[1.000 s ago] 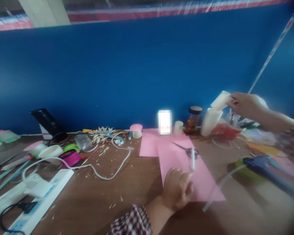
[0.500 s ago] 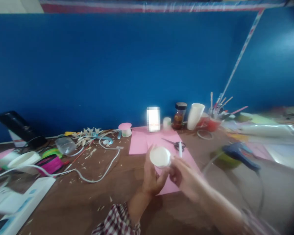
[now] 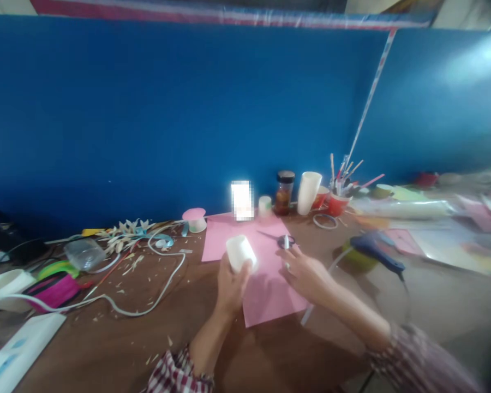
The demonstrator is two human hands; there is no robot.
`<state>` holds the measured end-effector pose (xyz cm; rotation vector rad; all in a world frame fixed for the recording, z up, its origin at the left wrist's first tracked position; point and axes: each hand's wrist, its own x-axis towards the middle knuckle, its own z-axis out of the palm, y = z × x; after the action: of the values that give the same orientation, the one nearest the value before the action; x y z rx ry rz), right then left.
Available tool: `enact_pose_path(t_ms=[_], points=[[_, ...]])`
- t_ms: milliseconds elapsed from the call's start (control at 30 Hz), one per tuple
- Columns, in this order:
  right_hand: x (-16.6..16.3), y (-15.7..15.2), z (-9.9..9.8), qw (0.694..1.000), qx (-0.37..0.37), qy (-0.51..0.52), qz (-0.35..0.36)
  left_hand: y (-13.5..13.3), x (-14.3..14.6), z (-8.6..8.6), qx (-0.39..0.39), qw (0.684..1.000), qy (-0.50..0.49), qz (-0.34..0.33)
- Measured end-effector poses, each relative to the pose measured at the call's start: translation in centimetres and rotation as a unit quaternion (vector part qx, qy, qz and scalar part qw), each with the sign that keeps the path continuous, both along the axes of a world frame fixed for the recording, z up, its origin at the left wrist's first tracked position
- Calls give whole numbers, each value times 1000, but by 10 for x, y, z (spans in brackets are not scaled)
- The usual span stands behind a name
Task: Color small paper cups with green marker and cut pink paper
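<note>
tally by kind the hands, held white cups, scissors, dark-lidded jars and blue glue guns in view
Hands: 2 (left hand, right hand)
Held white cup: 1
Scissors: 1
Dark-lidded jar: 1
Blue glue gun: 1
Total: 6

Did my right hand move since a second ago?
Yes. Against the tall cup, your right hand has moved left and toward you: from up on its right to over the pink paper.
</note>
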<state>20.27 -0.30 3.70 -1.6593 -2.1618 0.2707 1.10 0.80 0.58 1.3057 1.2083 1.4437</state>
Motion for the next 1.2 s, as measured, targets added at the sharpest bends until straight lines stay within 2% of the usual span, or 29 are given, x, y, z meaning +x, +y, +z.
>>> enact_pose_path(t_ms=[33,100,233,333,500,567,667,767,800,833,900,967,1033,1200], points=[[8,5,2,996,12,-88,-6,2,-1,-1,-14,999,-31,-10],[18,14,6,980,5,-200,-12,4,-1,-4,-25,997,-68,-28],[24,27,5,957,21,-286,39,2,-1,-7,-22,997,-65,-45],[23,34,-4,948,45,-309,64,0,0,-5,-27,995,-83,-53],[21,45,-18,947,69,-307,68,1,-1,-1,-51,995,-81,-29],[23,48,-16,947,87,-301,73,2,-1,-2,-51,994,-85,-36],[26,47,1,949,128,-280,67,5,-2,-8,-53,992,-108,-34],[20,40,26,962,209,-177,15,9,-4,-15,-74,986,-149,-11],[14,36,32,967,250,-58,-8,11,-5,-17,-81,983,-164,-9],[7,32,37,959,275,70,-23,12,-6,-17,-87,980,-180,-13],[-10,24,39,916,287,278,-32,14,-7,-17,-95,972,-213,-28],[-25,16,33,876,266,402,-22,15,-7,-16,-114,962,-243,-39],[-34,12,22,861,244,446,-20,16,-6,-15,-139,954,-264,-43],[-35,7,0,868,221,444,-35,16,-4,-23,-155,950,-260,-73]])
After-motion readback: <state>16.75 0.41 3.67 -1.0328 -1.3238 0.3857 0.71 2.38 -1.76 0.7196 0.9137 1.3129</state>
